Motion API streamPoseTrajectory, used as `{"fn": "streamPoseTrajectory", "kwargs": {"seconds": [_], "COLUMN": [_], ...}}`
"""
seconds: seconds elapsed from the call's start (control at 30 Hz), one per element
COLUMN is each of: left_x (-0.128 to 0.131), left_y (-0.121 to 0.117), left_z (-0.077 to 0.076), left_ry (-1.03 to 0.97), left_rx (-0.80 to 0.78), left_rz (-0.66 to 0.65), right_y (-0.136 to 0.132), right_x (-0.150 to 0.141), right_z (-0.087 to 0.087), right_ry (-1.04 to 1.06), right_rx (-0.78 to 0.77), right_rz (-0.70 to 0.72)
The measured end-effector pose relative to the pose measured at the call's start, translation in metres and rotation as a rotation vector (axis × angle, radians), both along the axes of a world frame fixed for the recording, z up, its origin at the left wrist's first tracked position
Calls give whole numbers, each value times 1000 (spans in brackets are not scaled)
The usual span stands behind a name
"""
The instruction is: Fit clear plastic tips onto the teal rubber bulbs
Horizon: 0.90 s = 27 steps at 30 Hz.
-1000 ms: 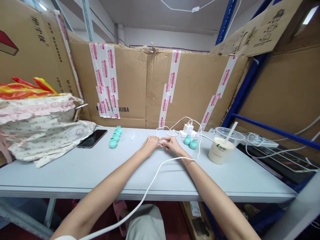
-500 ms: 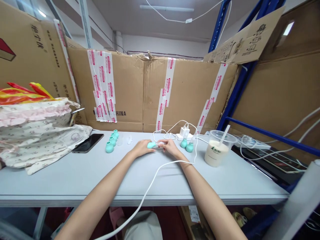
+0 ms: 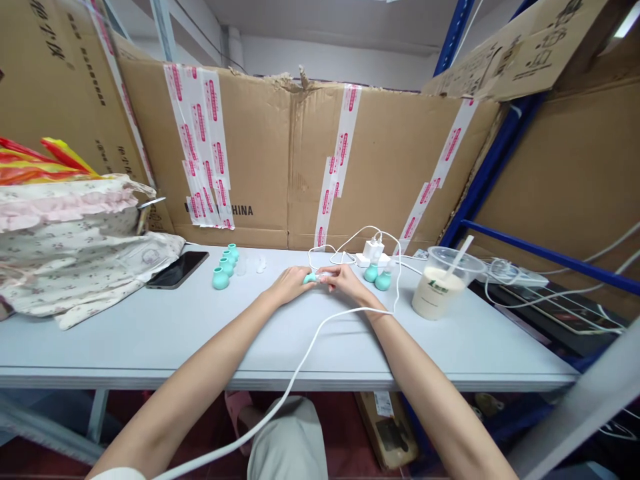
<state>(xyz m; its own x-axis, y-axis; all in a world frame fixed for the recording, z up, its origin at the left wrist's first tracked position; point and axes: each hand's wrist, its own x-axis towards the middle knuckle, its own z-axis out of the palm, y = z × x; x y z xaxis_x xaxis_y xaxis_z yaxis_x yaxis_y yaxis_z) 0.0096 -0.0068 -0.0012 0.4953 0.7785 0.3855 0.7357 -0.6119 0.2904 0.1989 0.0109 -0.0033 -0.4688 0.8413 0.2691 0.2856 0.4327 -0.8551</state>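
Observation:
My left hand [image 3: 290, 285] is closed around a small teal squeeze bulb [image 3: 311, 277] above the middle of the table. Fingers of my right hand [image 3: 344, 280] pinch a clear plastic tip [image 3: 323, 275] at the bulb's right end; whether the two parts are joined I cannot make out. Left of my hands runs a row of several teal bulbs [image 3: 221, 278] with open necks. Beside that row lie small clear pieces [image 3: 261, 265]. Two more teal bulbs [image 3: 383, 280] stand to the right, apparently with clear tips on top.
A white cable [image 3: 320, 333] crosses over my right forearm. Behind the right-hand bulbs sits a white charger [image 3: 373, 251] on a power strip. A drink cup [image 3: 437, 293] with a straw stands at right. At left are a black phone [image 3: 177, 270] and a floral cloth bag [image 3: 75, 267].
My head view has tilted down slightly. Both hands stay together at mid-table; the left fingers now cover more of the teal bulb, and the right fingers sit closer to it.

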Motion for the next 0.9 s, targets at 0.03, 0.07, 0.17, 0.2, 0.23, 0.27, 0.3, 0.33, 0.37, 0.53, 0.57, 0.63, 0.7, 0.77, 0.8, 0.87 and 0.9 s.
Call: {"fn": "streamPoseTrajectory", "kwargs": {"seconds": [0.03, 0.07, 0.17, 0.2, 0.23, 0.27, 0.3, 0.33, 0.37, 0.53, 0.57, 0.63, 0.7, 0.77, 0.8, 0.87, 0.9], "left_x": [1, 2, 5, 7, 9, 11, 14, 16, 19, 25, 25, 25, 26, 28, 29, 30, 31], "left_y": [0, 1, 5, 7, 10, 12, 15, 17, 20, 25, 24, 20, 16, 12, 12, 13, 14], "left_z": [-1, -3, -6, -6, -7, -8, -10, -12, -14, -24, -24, -23, -21, -18, -18, -18, -19], "left_ry": [-4, -23, -181, -269, -368, -467, -566, -648, -713, -824, -800, -721, -636, -587, -587, -605, -619], "left_rx": [3, 5, -17, -31, -52, -86, -129, -191, -277, -423, -396, -321, -264, -254, -251, -249, -259], "left_rz": [7, 19, 86, 106, 112, 104, 80, 47, 12, -158, -160, -125, -81, -52, -33, -17, -24], "right_y": [0, 1, 4, 6, 7, 7, 7, 7, 6, 4, 4, 6, 7, 8, 8, 7, 7], "right_x": [-1, -2, -4, -5, -5, -5, -6, -8, -10, -30, -33, -35, -34, -32, -31, -30, -30], "right_z": [0, -1, 0, 1, 1, 2, 2, 2, 1, -6, -7, -8, -8, -7, -7, -8, -9], "right_ry": [-1, 7, 100, 160, 228, 293, 354, 386, 383, 456, 492, 541, 557, 533, 508, 468, 464], "right_rx": [0, -3, -8, 0, 8, 12, 5, -12, -49, -110, -116, -111, -89, -34, 4, 70, 87], "right_rz": [-4, -16, -93, -126, -159, -187, -216, -229, -227, -32, -47, -130, -232, -311, -333, -340, -327]}}
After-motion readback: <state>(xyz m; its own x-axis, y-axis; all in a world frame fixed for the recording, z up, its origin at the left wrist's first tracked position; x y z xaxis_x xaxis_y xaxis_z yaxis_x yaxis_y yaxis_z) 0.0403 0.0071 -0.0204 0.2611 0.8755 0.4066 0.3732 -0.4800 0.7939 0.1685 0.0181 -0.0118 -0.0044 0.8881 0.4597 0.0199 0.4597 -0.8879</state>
